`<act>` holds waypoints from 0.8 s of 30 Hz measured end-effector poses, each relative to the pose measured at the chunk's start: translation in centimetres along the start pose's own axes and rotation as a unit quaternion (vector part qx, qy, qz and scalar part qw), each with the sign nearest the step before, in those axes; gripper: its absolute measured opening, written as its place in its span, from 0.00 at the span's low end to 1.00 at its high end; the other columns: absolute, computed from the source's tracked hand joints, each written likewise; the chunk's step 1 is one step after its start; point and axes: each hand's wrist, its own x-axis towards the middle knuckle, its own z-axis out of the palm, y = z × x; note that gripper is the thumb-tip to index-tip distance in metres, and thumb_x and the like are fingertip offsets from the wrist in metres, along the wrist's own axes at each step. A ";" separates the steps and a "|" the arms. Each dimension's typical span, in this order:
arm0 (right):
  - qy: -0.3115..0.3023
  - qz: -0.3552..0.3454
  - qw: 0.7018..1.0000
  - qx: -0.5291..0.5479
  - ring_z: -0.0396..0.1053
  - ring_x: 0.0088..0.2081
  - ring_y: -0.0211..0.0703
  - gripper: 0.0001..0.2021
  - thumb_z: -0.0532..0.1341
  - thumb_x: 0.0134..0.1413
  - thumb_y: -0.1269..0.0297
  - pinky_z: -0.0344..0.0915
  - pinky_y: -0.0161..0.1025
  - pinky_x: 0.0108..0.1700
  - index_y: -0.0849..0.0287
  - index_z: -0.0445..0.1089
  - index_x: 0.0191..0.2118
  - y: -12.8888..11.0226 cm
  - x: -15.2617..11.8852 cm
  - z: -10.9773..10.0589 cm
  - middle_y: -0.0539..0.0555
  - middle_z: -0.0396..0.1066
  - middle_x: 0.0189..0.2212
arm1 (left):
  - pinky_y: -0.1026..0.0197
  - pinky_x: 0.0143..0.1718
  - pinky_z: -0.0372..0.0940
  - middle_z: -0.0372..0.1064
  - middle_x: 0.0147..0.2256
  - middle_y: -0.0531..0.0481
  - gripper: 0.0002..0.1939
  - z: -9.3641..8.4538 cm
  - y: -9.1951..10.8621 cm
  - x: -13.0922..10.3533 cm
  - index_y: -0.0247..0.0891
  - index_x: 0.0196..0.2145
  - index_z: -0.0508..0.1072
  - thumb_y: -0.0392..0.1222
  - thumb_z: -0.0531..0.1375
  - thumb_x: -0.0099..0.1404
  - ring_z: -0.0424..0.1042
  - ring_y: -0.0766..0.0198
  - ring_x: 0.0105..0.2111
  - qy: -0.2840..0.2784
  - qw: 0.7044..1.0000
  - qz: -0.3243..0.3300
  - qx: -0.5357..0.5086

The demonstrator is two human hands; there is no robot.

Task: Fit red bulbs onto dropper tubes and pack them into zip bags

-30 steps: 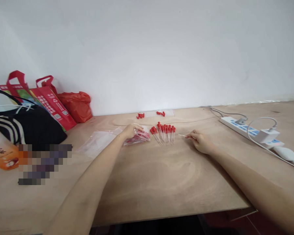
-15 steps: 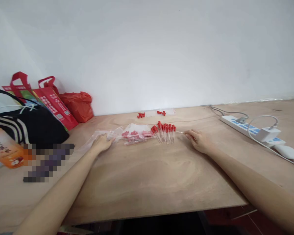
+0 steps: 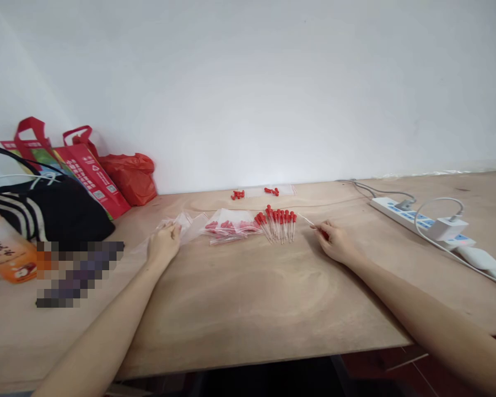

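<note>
My left hand (image 3: 164, 242) is closed at the clear zip bags (image 3: 194, 227), its fingers curled on the plastic at the left end of the pile. Between the thumb and fingers of my right hand (image 3: 333, 241) is a thin pale tube (image 3: 305, 219), pointing up and to the left; its other end is hidden in the grip. Left of this hand, several droppers with red bulbs (image 3: 279, 220) lie side by side, their clear tips toward me. More zip bags with red-bulbed pieces inside (image 3: 227, 226) lie between the droppers and my left hand.
Loose red bulbs (image 3: 238, 194) and a clear bag with more red bulbs (image 3: 287, 190) lie by the wall. A white power strip (image 3: 400, 215) with cables is at the right. Red bags (image 3: 128, 176), a black striped bag (image 3: 66, 215) and an orange packet (image 3: 8, 253) stand left.
My left hand has drawn back slightly to the left, its fingers curling in and lifting some of the plastic. The tube in my right hand now tilts upward more.
</note>
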 end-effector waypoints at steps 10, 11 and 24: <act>-0.083 -0.057 0.994 0.041 0.63 0.28 0.39 0.16 0.47 0.56 0.64 0.61 0.36 0.33 0.59 0.68 0.44 -0.4 -0.2 0.2 0.54 0.62 0.25 | 0.49 0.54 0.52 0.62 0.50 0.45 0.18 -0.2 13.3 -7.9 0.36 0.46 0.68 0.44 0.46 0.64 0.58 0.59 0.53 -0.122 0.895 0.385 -0.191; -0.093 -0.069 0.992 0.044 0.63 0.28 0.39 0.15 0.48 0.56 0.64 0.61 0.36 0.33 0.59 0.68 0.43 -0.5 -0.3 0.1 0.54 0.62 0.26 | 0.49 0.54 0.52 0.62 0.50 0.45 0.18 0.2 14.0 -8.4 0.37 0.46 0.68 0.44 0.46 0.64 0.58 0.58 0.53 -0.141 0.891 0.388 -0.190; -0.158 -0.124 0.975 0.091 0.64 0.31 0.38 0.10 0.51 0.55 0.68 0.61 0.36 0.35 0.59 0.69 0.35 -1.1 -0.2 -1.7 0.55 0.64 0.30 | 0.53 0.55 0.51 0.53 0.55 0.46 0.24 -1.0 11.3 -8.4 0.38 0.53 0.60 0.49 0.50 0.61 0.52 0.58 0.56 -0.262 0.877 0.332 -0.227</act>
